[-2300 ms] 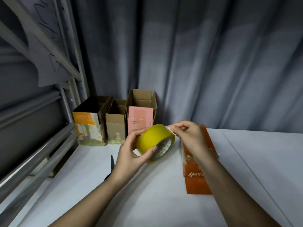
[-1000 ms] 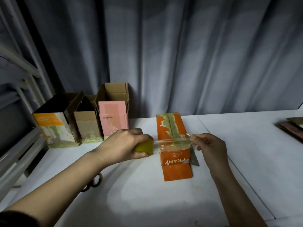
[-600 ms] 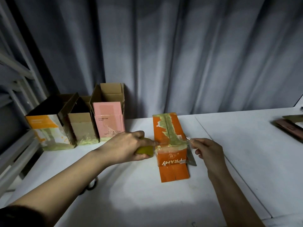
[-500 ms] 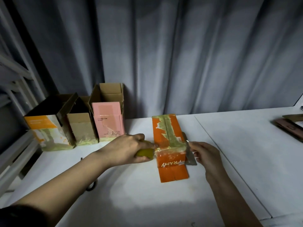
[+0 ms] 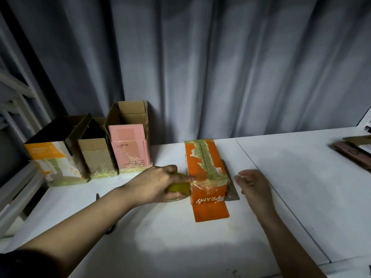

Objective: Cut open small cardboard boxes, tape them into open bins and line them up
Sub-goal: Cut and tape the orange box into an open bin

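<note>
An orange box (image 5: 206, 173) lies on its side on the white table (image 5: 200, 237), with yellowish tape along its top and a strip across its near end. My left hand (image 5: 158, 184) grips the yellow tape roll (image 5: 178, 188) against the box's left side, the forefinger touching the box. My right hand (image 5: 253, 182) hovers just right of the box with loosely curled fingers that hold nothing. Three open bins stand at the back left: an orange-and-white one (image 5: 54, 159), a brown one (image 5: 96, 157) and a pink one (image 5: 129, 145).
Scissors (image 5: 109, 227) lie partly hidden under my left forearm. Flattened cardboard pieces (image 5: 353, 151) lie at the table's far right. A grey curtain (image 5: 220, 67) hangs behind the table and a metal rack (image 5: 16, 117) stands on the left.
The tape went from held in the air to stretched across the orange box's near end and pressed down. My right hand has let go of the tape end and drawn back to the right.
</note>
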